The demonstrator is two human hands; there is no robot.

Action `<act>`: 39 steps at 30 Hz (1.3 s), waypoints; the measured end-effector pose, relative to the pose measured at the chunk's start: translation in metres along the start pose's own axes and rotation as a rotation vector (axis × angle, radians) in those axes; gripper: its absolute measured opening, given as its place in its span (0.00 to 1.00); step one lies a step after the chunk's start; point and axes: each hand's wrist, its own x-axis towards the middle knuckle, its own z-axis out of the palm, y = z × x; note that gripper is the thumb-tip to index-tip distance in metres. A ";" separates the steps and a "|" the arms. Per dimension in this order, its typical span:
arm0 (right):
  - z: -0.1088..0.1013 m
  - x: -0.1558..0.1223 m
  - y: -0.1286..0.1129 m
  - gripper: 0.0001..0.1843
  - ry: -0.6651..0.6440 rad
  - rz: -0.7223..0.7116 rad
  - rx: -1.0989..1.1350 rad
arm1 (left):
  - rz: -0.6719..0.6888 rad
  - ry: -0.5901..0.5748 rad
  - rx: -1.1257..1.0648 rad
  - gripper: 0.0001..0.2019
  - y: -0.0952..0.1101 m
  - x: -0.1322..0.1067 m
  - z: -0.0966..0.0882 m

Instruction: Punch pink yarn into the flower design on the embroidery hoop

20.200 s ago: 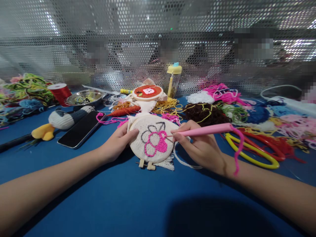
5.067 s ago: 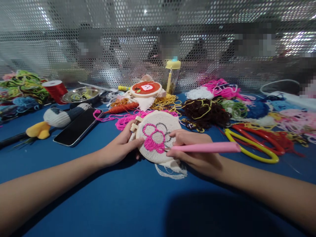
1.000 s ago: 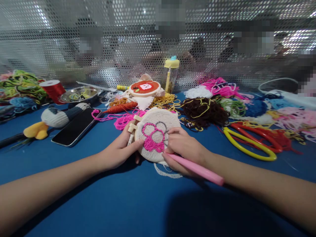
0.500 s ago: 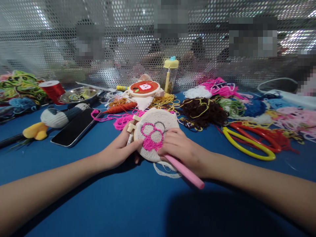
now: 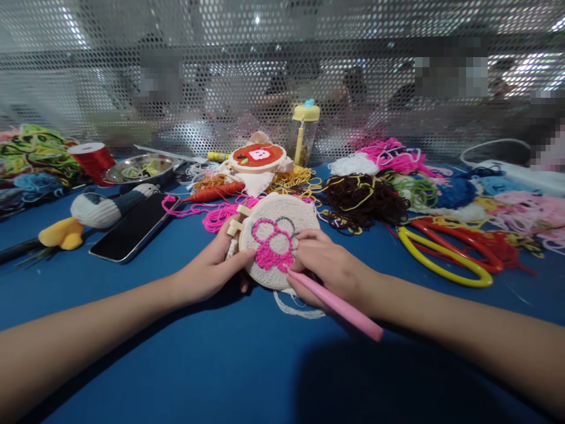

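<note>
My left hand (image 5: 223,259) grips the left rim of an embroidery hoop (image 5: 265,275), thumb on the front and the other fingers mostly hidden behind. White cloth is stretched in the hoop, with a drawn outline partly covered by bright pink loops (image 5: 270,259). Closed around a pink punch needle (image 5: 342,306) is my right hand (image 5: 329,265), resting at the hoop's right side. The tool's tip meets the cloth at the lower edge of the pink stitching, and its handle slants down to the right. Below the hoop hangs some white yarn (image 5: 300,309).
Behind the hoop lies pink yarn (image 5: 218,218) and a second hoop with orange stitching (image 5: 256,156). A phone (image 5: 132,229) and a plush toy (image 5: 95,212) are at left. Brown yarn (image 5: 366,200) and yellow-handled scissors-like loops (image 5: 441,259) are at right. A perforated metal panel (image 5: 212,76) stands behind.
The punch needle's handle has swung right and slightly down, and its tip shows more clearly at the cloth. My right hand has shifted slightly; my left hand and the hoop stay put.
</note>
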 end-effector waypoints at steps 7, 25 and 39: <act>-0.015 0.001 -0.008 0.07 -0.015 0.244 0.235 | 0.003 -0.013 -0.010 0.15 0.000 0.000 -0.001; -0.020 -0.002 -0.004 0.07 0.107 0.513 0.587 | 0.014 -0.011 -0.030 0.16 -0.003 0.000 -0.002; -0.014 0.006 -0.011 0.16 0.094 0.171 0.102 | 0.005 0.000 -0.010 0.16 -0.001 0.000 0.000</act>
